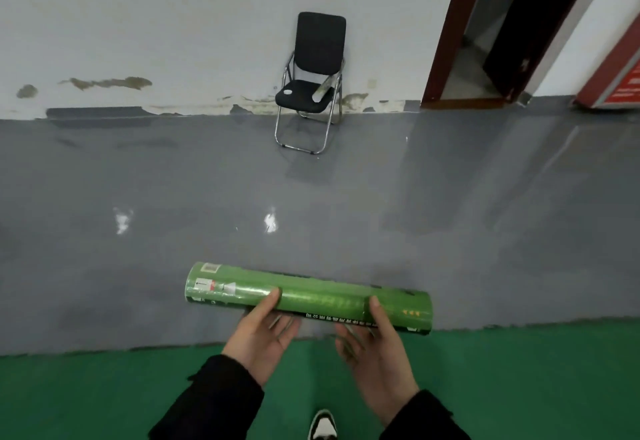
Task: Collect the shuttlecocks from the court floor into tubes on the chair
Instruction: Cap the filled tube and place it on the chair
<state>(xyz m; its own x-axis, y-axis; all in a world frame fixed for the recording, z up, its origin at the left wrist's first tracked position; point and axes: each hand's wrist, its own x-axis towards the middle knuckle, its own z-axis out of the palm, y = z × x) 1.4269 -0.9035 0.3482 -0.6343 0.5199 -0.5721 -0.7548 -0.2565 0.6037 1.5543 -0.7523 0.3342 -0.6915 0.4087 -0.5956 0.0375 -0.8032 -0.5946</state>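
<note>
Holding a long green cardboard shuttlecock tube point(308, 297) sideways at about waist height with both hands, facing the black folding chair with chrome legs point(313, 86) against the white wall, well apart across the grey floor point(138, 179). Could go wrong a few ways, probably: tube lying flat, so anything inside might slide out an end if not capped, and can't tell from here whether either end has a lid. Grip looks loose too, more cradling than clamping, so a tilt or a bump while walking could roll it off.

Left hand point(266, 332) under the tube just left of its middle, thumb hooked over the top, fingers point(282, 327) curled lightly beneath. Right hand point(370, 346) same deal nearer the right end, thumb on top, fingers underneath. Already on the chair seat: a second pale tube point(323, 89) leaning on the right side and a small white round thing point(287, 92), maybe a cap. No loose shuttlecocks visible.
</note>
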